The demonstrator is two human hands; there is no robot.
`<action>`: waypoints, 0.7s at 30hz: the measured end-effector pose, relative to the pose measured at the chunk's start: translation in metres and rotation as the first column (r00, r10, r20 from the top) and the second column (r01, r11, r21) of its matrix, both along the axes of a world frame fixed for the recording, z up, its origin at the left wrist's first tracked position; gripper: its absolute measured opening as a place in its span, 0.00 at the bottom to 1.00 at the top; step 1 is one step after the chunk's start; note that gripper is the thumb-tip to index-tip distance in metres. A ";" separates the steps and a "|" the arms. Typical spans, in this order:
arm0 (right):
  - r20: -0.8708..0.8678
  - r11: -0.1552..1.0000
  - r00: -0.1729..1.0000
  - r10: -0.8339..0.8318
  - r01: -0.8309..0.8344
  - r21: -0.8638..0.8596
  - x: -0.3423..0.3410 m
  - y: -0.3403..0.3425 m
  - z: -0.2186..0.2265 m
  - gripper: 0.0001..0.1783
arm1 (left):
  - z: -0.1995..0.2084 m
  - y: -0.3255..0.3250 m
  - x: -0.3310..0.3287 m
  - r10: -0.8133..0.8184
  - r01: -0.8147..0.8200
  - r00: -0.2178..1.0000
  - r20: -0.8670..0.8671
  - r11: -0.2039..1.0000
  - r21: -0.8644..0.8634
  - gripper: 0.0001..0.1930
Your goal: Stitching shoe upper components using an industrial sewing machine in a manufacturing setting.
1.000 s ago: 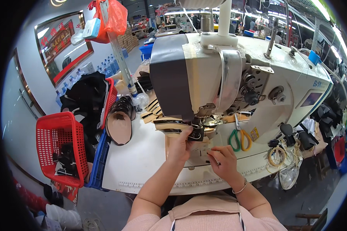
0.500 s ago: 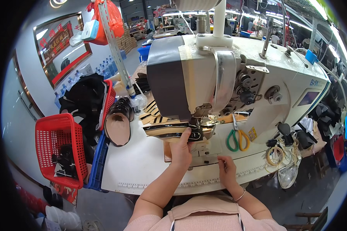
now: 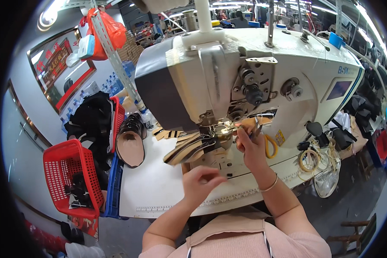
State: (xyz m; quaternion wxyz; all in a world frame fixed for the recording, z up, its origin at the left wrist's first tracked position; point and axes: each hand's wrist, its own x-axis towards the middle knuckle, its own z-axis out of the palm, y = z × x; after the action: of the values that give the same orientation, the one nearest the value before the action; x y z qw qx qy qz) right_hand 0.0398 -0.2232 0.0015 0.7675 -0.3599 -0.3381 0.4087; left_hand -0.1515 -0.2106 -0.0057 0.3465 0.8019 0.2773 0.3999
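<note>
A black and tan shoe upper piece [image 3: 185,151] lies under the presser foot of a white sewing machine [image 3: 262,47], its striped end pointing left and slightly blurred. My left hand [image 3: 201,182] hovers in front of it, off the piece, fingers loosely bent, thumb apart, nothing in it. Close to the right of the presser foot is my right hand [image 3: 251,142], its fingers pinched together; whatever they hold is too small to make out. Behind that hand lie scissors, whose yellow handle loop [image 3: 270,146] shows while the other loop is hidden.
Left on the table [image 3: 148,182] stands a black shoe [image 3: 130,148] with a tan insole. More striped pieces [image 3: 167,134] lie behind the work. A red basket [image 3: 71,176] with black scraps is beyond the table's left edge. Tape rolls [image 3: 308,161] sit at the right.
My left hand has let go of the shoe piece and drawn back toward me. My right hand has risen from the table edge to the presser foot. The view has shifted slightly.
</note>
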 end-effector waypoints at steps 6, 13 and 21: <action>0.042 0.993 0.999 0.032 -0.037 0.115 0.002 -0.014 0.010 0.14 | 0.025 0.050 0.016 0.421 -0.094 0.881 -0.214 0.601 0.794 0.26; 0.914 0.862 0.078 -0.398 0.372 0.344 0.000 -0.023 0.016 0.06 | 0.026 0.073 0.027 0.168 -0.036 0.975 -0.144 0.761 0.648 0.20; 0.915 0.859 -0.033 -0.402 0.331 0.390 0.011 -0.010 0.020 0.05 | 0.022 0.077 0.039 0.135 -0.042 0.988 -0.074 0.695 0.717 0.20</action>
State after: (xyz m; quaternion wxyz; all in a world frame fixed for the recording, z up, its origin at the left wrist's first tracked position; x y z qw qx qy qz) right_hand 0.0511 -0.2335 0.0210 0.4245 -0.5922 -0.6639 -0.1683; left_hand -0.1121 -0.1332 0.0168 -0.0283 0.8817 0.1595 0.4430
